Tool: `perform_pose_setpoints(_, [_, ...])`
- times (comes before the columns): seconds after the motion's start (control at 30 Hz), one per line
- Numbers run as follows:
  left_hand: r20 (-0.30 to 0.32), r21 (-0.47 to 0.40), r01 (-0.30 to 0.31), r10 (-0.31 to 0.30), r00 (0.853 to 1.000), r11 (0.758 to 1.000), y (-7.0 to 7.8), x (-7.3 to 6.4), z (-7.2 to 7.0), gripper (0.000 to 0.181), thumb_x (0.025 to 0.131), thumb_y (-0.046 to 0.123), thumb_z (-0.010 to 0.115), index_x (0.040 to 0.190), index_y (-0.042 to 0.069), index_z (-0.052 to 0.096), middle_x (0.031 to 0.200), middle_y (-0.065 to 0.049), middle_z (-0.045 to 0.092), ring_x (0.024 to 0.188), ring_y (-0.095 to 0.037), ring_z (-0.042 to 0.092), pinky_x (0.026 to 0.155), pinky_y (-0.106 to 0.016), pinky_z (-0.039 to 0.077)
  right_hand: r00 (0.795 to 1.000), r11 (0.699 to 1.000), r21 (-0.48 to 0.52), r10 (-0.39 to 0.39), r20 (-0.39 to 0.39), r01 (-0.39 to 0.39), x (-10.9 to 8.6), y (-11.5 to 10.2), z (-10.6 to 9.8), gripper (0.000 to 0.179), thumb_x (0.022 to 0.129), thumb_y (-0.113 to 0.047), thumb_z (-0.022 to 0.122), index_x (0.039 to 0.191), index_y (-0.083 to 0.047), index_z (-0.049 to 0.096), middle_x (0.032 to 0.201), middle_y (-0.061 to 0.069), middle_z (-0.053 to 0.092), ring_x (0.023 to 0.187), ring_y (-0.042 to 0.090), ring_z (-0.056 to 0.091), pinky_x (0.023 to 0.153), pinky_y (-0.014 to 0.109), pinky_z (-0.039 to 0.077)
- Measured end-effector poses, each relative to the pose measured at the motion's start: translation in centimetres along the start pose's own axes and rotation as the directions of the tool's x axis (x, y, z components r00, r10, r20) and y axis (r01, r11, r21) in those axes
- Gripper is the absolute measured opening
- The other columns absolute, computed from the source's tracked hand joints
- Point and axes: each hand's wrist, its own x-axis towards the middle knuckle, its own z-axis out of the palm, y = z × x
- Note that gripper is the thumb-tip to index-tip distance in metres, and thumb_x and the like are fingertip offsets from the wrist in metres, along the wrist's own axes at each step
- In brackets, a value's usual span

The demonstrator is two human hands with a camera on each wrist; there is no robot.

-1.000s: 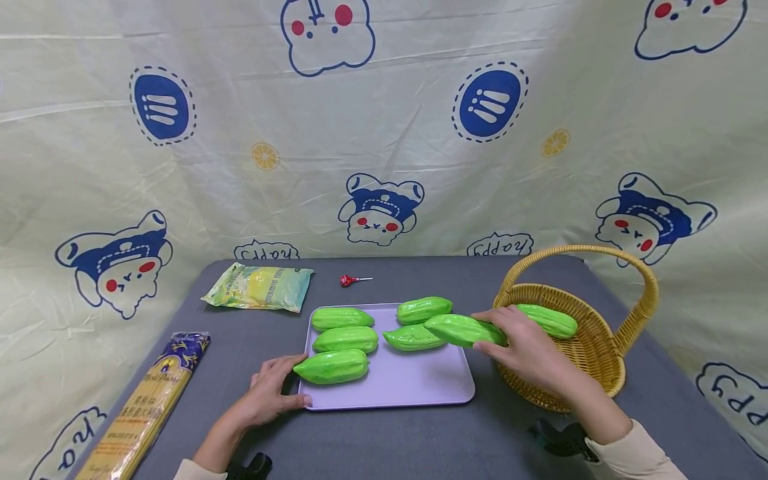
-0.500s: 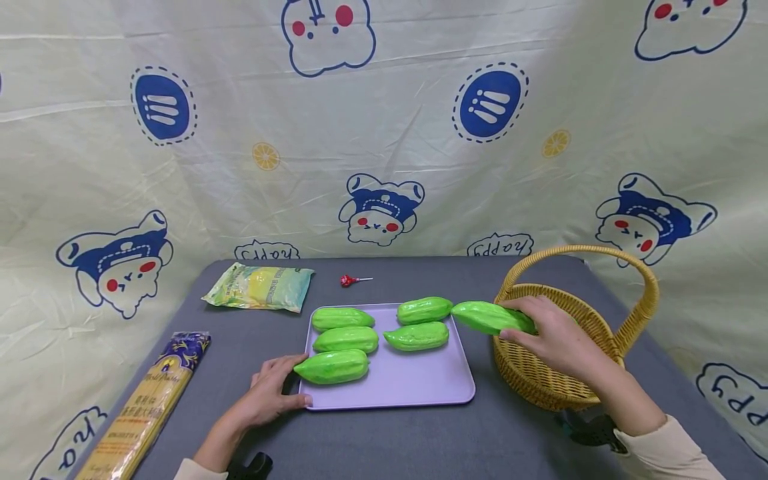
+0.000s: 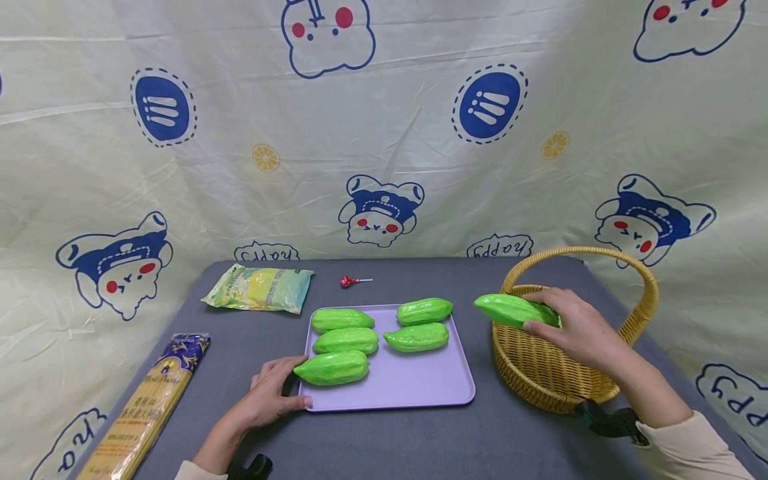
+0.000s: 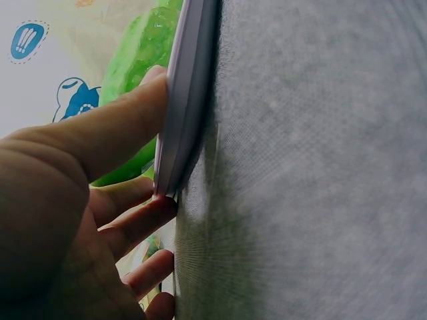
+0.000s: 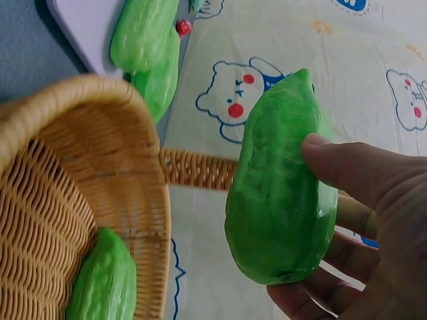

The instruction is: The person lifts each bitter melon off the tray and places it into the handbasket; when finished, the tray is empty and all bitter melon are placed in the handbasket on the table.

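Note:
My right hand [image 3: 579, 330] grips a ribbed green gourd [image 3: 510, 310] with thumb and fingers, holding it over the wicker basket [image 3: 540, 380]. In the right wrist view, the held gourd [image 5: 280, 193] points its tapered end up, and another gourd [image 5: 103, 283] lies inside the basket; the hand hides that one in the head view. My left hand [image 3: 270, 392] holds the left front corner of the lilac tray [image 3: 414, 383], its thumb and fingertips touching the rim. Three gourds [image 3: 333, 368] lie in a column on the tray's left side, two more gourds [image 3: 417, 337] at its back right.
A yellow-green packet [image 3: 261, 287] lies at the back left, beside a small red-headed object [image 3: 354, 281]. Along the left edge lies a long noodle-like packet [image 3: 147, 407]. The basket's arched handle [image 3: 585, 250] rises above its rim. A printed cloth [image 3: 384, 133] hangs behind the table.
My right hand has carried the gourd rightward from above the tray's right edge to above the basket, lifting it slightly. The left hand and tray have stayed in place.

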Motion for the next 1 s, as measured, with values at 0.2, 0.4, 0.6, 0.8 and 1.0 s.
perform_pose_setpoints(0.2, [0.003, -0.005, 0.0, 0.001, 1.0, 1.0, 0.1, 0.0, -0.1, 0.078, 0.072, 0.036, 0.079, 0.139, 0.013, 0.046, 0.143, -0.014, 0.044, 0.132, -0.038, 0.026, 0.1, -0.058, 0.015, 1.0, 1.0, -0.003, 0.016, 0.012, -0.016, -0.6, 1.1, -0.6, 0.045, 0.088, -0.036, 0.065, 0.123, -0.009, 0.058, 0.117, 0.018, 0.059, 0.095, 0.027, 0.052, 0.068, 0.033, 0.038])
perform_pose_setpoints(0.4, [0.003, -0.009, 0.001, -0.001, 1.0, 1.0, 0.1, -0.1, -0.1, 0.078, 0.072, 0.036, 0.079, 0.139, 0.013, 0.046, 0.143, -0.014, 0.044, 0.132, -0.038, 0.025, 0.1, -0.059, 0.016, 1.0, 0.999, -0.03, 0.017, 0.001, -0.017, -0.9, 2.1, -0.9, 0.042, 0.088, -0.034, 0.065, 0.122, -0.008, 0.058, 0.115, 0.017, 0.06, 0.096, 0.027, 0.053, 0.07, 0.034, 0.039])
perform_pose_setpoints(0.6, [0.001, -0.006, -0.008, 0.008, 1.0, 1.0, 0.1, 0.0, -0.1, 0.078, 0.072, 0.038, 0.079, 0.138, 0.013, 0.046, 0.143, -0.015, 0.045, 0.132, -0.039, 0.026, 0.099, -0.059, 0.016, 0.999, 0.998, -0.042, 0.036, 0.008, -0.036, -0.9, 3.4, -0.9, 0.045, 0.088, -0.034, 0.066, 0.121, -0.004, 0.059, 0.113, 0.02, 0.06, 0.093, 0.028, 0.056, 0.068, 0.033, 0.041])
perform_pose_setpoints(0.8, [0.008, -0.014, 0.004, -0.004, 1.0, 1.0, 0.1, 0.1, -0.2, 0.078, 0.072, 0.037, 0.079, 0.139, 0.013, 0.046, 0.144, -0.015, 0.044, 0.133, -0.038, 0.025, 0.101, -0.059, 0.014, 0.997, 0.997, -0.049, 0.06, 0.045, -0.058, -0.4, 4.5, -0.8, 0.046, 0.088, -0.033, 0.066, 0.12, -0.001, 0.059, 0.112, 0.023, 0.062, 0.092, 0.029, 0.057, 0.068, 0.034, 0.042])
perform_pose_setpoints(1.0, [0.011, -0.011, 0.001, -0.001, 1.0, 1.0, 0.0, 0.1, -0.1, 0.078, 0.072, 0.038, 0.079, 0.139, 0.014, 0.046, 0.143, -0.014, 0.044, 0.133, -0.038, 0.025, 0.101, -0.059, 0.015, 0.997, 0.996, -0.075, 0.053, 0.062, -0.048, 0.1, 5.5, -0.6, 0.044, 0.086, -0.028, 0.067, 0.118, 0.002, 0.06, 0.113, 0.026, 0.062, 0.1, 0.04, 0.055, 0.074, 0.047, 0.042])
